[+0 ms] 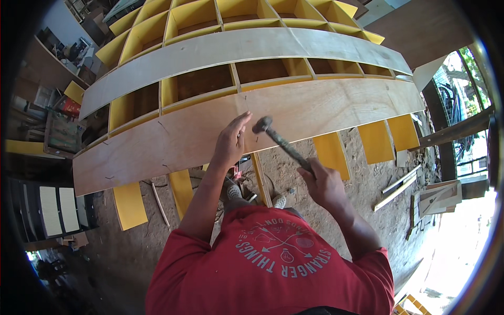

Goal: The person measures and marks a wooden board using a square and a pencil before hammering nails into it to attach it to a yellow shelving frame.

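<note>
My right hand (324,184) grips a hammer (286,144) by its worn, dark handle. The hammer's head hangs over a long pale plywood strip (325,113), close to a nail (257,139) near the strip's near edge. Just left of the hammer head, my left hand (230,140) rests on the same strip with its fingers stretched out. Another nail (245,97) stands at the far edge, beyond my left fingertips. Further left, several nails stick up from the strip, one of them a leaning nail (161,126). The strip lies across a yellow-sided wooden grid frame (199,98).
A second pale strip (252,44) crosses the frame farther away. Yellow panels (331,152) jut out toward me below the near strip. Wood offcuts (397,191) and a small wooden crate (438,198) lie on the dirt floor at right. A dark cabinet (58,210) stands at left.
</note>
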`<state>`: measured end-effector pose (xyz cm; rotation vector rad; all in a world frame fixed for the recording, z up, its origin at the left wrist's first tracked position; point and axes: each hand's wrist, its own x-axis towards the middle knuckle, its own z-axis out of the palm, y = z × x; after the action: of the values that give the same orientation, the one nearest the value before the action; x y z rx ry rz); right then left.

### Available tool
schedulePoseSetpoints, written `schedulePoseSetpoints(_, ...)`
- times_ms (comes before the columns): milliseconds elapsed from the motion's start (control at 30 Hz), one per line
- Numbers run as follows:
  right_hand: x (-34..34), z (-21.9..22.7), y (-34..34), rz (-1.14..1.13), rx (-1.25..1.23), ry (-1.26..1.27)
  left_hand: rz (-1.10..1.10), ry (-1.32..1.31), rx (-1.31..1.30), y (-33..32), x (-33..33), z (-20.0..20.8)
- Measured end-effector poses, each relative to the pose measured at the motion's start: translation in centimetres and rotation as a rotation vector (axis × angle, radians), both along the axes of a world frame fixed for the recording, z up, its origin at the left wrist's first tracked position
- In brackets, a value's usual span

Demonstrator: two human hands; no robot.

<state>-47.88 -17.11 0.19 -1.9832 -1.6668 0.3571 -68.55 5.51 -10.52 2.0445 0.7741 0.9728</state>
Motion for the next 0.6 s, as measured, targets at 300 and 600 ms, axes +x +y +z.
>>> schedulePoseSetpoints(300, -0.6, -1.8, -1.0, -0.044, -0.356, -0.052, -0.001, -0.013, -0.015, 0.1, 0.1, 0.7)
schedulePoseSetpoints(600, -1.5, 1.3, -1.4, -0.218, 0.095, 0.159, -0.131, -0.011, -0.166, 0.5, -1.6, 1.4)
